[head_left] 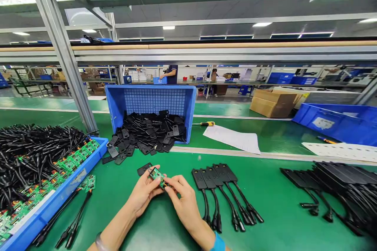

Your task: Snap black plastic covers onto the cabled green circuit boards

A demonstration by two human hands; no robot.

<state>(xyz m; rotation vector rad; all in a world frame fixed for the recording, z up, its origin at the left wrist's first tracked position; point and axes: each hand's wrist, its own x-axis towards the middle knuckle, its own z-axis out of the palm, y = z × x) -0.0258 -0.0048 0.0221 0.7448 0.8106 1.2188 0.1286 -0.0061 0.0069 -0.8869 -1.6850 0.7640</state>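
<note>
A small green circuit board (158,176) with a two-digit display is held at the middle of the bench, tilted. My left hand (143,195) grips its left end between thumb and fingers. At the board's right end, my right hand (185,200) pinches with thumb and forefinger; exactly what lies under those fingertips is hidden. A loose black plastic cover (143,169) lies just behind my left hand. To the right, several black cased units (210,178) with cable tails lie in a row.
On the left, a blue tray (91,159) holds many boards with black cables; a few more boards (88,182) lie beside it. A tipped blue crate (190,113) spills black covers. Finished-looking cased units (338,180) pile up at right. Behind are paper (232,138) and a screwdriver (207,124).
</note>
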